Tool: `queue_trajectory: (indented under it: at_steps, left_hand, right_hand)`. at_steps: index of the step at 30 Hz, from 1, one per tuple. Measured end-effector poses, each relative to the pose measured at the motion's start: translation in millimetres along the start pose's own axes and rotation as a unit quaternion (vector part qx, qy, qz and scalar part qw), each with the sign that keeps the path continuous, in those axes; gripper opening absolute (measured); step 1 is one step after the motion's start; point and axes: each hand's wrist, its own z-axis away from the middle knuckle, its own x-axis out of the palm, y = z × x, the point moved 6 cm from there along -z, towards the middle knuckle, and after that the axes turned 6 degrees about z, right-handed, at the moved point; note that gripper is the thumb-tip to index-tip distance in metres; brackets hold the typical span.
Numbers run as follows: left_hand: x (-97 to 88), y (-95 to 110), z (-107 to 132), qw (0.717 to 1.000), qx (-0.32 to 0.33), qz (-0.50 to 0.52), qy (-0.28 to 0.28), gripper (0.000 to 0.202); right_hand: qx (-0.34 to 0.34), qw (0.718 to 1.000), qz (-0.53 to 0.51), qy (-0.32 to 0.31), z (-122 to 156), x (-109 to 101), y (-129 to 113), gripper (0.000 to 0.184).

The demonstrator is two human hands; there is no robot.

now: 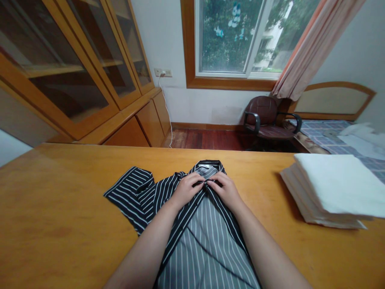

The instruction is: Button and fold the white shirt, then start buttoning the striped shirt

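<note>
A black shirt with white stripes point(173, 188) lies face up on the wooden table, its collar toward the far edge. Below the collar its front hangs apart, showing the greyer inside of the back. My left hand point(188, 189) pinches the front edge just under the collar. Opposite it, my right hand point(224, 189) pinches the other front edge, and the fingertips of both hands nearly meet. Any button between them is too small to make out. One sleeve spreads out to the left; the other is hidden by my right arm.
A stack of folded white cloths point(339, 184) sits at the right of the table point(69, 208). Beyond the far edge are a brown office chair point(266, 118), a bed point(325, 130) and a window. Glass-door cabinets point(90, 72) line the left wall.
</note>
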Motion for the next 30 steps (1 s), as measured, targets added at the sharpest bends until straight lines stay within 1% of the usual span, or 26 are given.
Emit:
queue_trajectory:
  at_steps: [8, 15, 21, 26, 30]
  left_hand:
    - [-0.2, 4, -1, 1.000, 0.008, -0.006, -0.001, 0.014]
    - [0.2, 5, -1, 1.000, -0.018, 0.004, -0.002, 0.016]
    - [3.4, -4, -1, 0.996, -0.077, 0.042, -0.018, 0.018]
    - [5.3, -11, -1, 0.989, -0.125, 0.080, -0.029, 0.024]
    - [5.1, -14, 1, 0.984, -0.158, 0.079, -0.029, 0.022]
  right_hand:
    - [0.024, 1.000, -0.017, -0.009, -1, 1, 6, 0.021]
    - [0.031, 0.999, -0.012, -0.007, 0, 2, 7, 0.020]
    - [0.033, 0.999, -0.007, -0.004, 0, 2, 10, 0.021]
    - [0.021, 1.000, -0.005, 0.000, -1, 1, 8, 0.018]
    - [0.021, 1.000, 0.002, -0.001, -1, 2, 7, 0.017]
